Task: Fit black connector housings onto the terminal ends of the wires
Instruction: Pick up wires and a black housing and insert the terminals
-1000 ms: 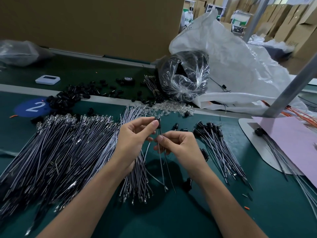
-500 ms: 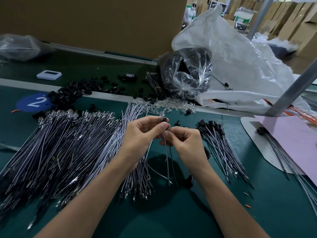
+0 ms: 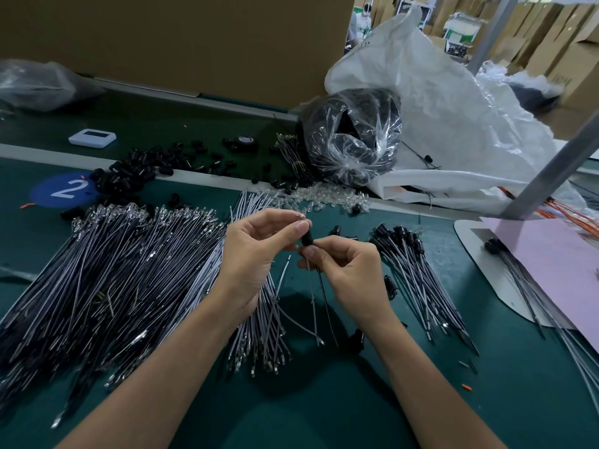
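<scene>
The left hand (image 3: 256, 254) and right hand (image 3: 351, 270) meet over the middle of the green bench (image 3: 324, 400), both pinching. The left thumb and forefinger nip the upper end of one black connector housing (image 3: 307, 238). The right thumb and forefinger nip its lower end, where two thin wires (image 3: 319, 286), one pale and one dark, hang down to the bench. Something small glints at the left forefinger tip; I cannot tell what it is.

To the left lies the big pile of bare wires (image 3: 107, 280), to the right a smaller fitted bundle (image 3: 421, 273) and a pink sheet (image 3: 551, 254). Farther off lie loose housings (image 3: 129, 176), clear parts (image 3: 330, 197), a clear bag of black parts (image 3: 353, 137) and a white sack (image 3: 453, 108).

The risk, as I judge it, is a terminal that stops short of its seat. The wires are thin, so pushing from too far down would bend them rather than drive the terminal in. A loose pinch could let the housing twist and drop.
</scene>
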Demonstrator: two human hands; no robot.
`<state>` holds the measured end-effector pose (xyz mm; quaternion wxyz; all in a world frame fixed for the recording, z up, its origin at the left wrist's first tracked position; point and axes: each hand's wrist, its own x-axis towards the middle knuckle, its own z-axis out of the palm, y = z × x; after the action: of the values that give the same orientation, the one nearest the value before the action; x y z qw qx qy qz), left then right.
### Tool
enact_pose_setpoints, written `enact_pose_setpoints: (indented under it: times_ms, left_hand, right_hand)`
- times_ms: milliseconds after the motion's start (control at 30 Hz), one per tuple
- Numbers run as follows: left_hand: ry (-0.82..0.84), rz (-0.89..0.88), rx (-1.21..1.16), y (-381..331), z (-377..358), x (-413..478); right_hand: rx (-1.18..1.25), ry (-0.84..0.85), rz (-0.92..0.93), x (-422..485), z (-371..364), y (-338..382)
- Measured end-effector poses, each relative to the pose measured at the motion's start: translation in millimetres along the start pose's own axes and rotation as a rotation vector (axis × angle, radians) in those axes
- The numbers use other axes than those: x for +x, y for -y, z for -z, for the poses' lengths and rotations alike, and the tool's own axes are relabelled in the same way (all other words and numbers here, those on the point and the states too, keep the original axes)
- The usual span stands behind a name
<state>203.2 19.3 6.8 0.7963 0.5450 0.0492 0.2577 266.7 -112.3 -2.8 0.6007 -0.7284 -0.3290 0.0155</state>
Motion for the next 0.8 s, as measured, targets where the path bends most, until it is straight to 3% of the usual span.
enact_pose_setpoints:
  times_ms: [800]
  left_hand:
    - [-0.004, -0.012, -0.031, -2.6, 1.9, 0.4]
  right_hand:
    - [-0.009, 0.040, 0.072, -2.9, -4.1, -5.9]
